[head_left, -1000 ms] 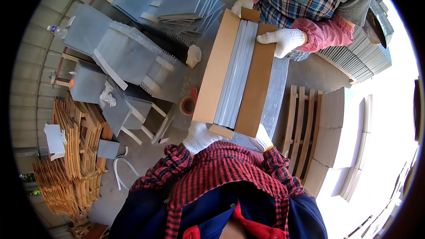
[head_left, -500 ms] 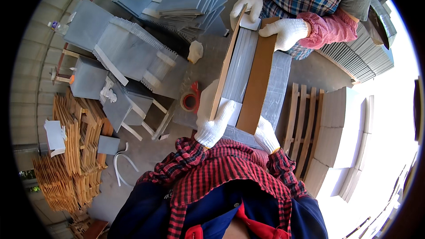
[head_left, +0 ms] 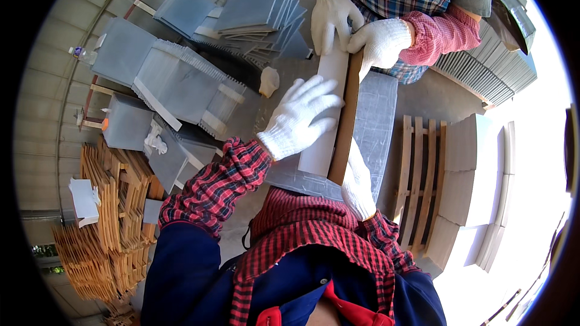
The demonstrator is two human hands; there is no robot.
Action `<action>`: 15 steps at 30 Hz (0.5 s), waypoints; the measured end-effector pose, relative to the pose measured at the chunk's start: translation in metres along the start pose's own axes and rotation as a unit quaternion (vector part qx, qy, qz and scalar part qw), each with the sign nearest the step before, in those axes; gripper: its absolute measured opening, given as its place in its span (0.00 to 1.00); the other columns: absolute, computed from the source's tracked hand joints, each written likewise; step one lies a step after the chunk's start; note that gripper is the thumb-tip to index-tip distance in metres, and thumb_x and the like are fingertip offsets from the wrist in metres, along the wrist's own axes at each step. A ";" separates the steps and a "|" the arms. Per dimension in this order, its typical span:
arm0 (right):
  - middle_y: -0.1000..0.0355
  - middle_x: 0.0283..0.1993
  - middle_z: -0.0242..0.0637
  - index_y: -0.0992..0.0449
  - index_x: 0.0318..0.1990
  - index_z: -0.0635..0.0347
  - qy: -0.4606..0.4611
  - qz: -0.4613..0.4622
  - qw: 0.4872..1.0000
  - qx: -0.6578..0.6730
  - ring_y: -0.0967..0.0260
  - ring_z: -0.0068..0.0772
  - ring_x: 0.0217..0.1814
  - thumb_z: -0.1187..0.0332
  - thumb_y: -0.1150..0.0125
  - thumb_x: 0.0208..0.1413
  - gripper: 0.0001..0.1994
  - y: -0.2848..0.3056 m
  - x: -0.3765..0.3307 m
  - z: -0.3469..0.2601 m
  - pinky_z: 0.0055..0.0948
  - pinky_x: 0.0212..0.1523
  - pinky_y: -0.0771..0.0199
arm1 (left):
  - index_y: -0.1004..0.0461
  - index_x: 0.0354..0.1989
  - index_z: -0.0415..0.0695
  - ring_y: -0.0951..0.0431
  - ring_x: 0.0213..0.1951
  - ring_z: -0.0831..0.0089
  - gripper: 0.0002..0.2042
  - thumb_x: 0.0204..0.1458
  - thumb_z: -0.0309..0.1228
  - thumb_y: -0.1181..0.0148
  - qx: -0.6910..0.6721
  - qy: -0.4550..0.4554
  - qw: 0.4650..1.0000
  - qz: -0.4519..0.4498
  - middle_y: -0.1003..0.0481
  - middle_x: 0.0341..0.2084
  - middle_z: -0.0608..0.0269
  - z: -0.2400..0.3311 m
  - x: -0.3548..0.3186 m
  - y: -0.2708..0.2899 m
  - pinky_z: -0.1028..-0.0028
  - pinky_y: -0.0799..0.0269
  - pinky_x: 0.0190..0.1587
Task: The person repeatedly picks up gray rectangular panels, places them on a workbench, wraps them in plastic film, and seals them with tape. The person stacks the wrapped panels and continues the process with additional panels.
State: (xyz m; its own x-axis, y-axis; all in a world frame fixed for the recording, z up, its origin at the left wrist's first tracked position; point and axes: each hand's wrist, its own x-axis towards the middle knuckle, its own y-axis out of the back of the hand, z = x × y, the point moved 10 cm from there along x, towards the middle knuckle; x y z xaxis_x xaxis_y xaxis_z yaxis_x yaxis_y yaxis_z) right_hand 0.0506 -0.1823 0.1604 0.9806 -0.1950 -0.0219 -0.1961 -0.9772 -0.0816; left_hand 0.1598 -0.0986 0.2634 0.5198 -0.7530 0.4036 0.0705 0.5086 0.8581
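A long, narrow cardboard box (head_left: 315, 151) lies on the grey table, its white left flap folded over the top. The brown inner side of its right flap (head_left: 345, 133) stands up. My left hand (head_left: 302, 115), in a white knit glove, is open with fingers spread, its fingertips over the white flap. Against the box's right side near the close end rests my right hand (head_left: 359, 187), also gloved, its fingers stretched along the wall. Across from me, a co-worker's gloved left hand (head_left: 380, 42) and right hand (head_left: 332, 18) touch the far end. The box's contents are covered.
The scratched grey tabletop (head_left: 371, 121) carries a crumpled whitish piece (head_left: 269, 81). Stacks of grey panels (head_left: 181, 78) stand at the left, with piled brown cardboard pieces (head_left: 115, 205) nearer. To the right are a wooden pallet (head_left: 420, 181) and stacked pale boxes (head_left: 459, 181).
The left flap has folded down over the grey strips. My left hand has moved up and spread its fingers; the co-worker's right hand has come down at the far end. The red tape roll is now hidden.
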 end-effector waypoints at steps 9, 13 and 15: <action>0.56 0.79 0.47 0.55 0.76 0.61 -0.040 0.107 0.986 0.123 0.45 0.38 0.75 0.73 0.50 0.66 0.33 -0.020 0.010 -0.003 0.31 0.68 0.41 | 0.43 0.63 0.46 0.38 0.68 0.51 0.33 0.49 0.20 0.35 -0.158 0.205 0.959 0.118 0.47 0.71 0.46 -0.030 -0.006 -0.043 0.63 0.38 0.66; 0.63 0.80 0.52 0.52 0.75 0.63 0.088 0.100 0.976 -0.171 0.61 0.49 0.81 0.73 0.50 0.63 0.33 -0.034 0.012 -0.034 0.38 0.75 0.55 | 0.45 0.65 0.46 0.34 0.64 0.56 0.33 0.51 0.21 0.35 -0.342 0.400 0.849 0.036 0.38 0.65 0.47 -0.053 -0.023 -0.058 0.63 0.36 0.64; 0.61 0.77 0.62 0.48 0.73 0.66 0.129 0.112 0.948 -0.267 0.59 0.63 0.79 0.72 0.46 0.59 0.34 -0.044 0.013 -0.054 0.46 0.74 0.51 | 0.44 0.64 0.43 0.30 0.58 0.63 0.25 0.60 0.25 0.43 -0.501 0.360 0.770 0.167 0.34 0.60 0.52 -0.062 -0.027 -0.057 0.65 0.32 0.61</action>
State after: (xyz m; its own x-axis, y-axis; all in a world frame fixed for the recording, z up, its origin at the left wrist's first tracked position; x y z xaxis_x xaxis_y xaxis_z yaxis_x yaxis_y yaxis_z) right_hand 0.0725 -0.1461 0.2171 0.8969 -0.3495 0.2710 -0.4364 -0.7988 0.4140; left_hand 0.1945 -0.0812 0.1839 0.9625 -0.2684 -0.0405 0.2649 0.9614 -0.0748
